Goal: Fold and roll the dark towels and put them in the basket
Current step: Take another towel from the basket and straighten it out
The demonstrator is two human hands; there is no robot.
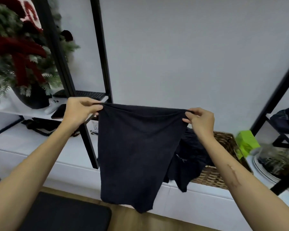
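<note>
From the head view, I hold one dark towel (135,147) up in the air in front of me, spread between my two hands. My left hand (80,110) pinches the upper left corner: the thumb and the fingers (97,108) are curled and pressed on the cloth edge. My right hand (200,120) pinches the upper right corner in the same way, with the fingertips closed on the fabric. The top edge runs almost straight from one hand to the other, and the rest of the towel hangs down freely below my fingers, in front of the white table (40,147).

Behind the towel, to the right, stands a woven basket (223,142) on the table. More dark towels (188,162) lie in it, and one hangs over its front rim. A green box (246,142) is just beside the basket.
</note>
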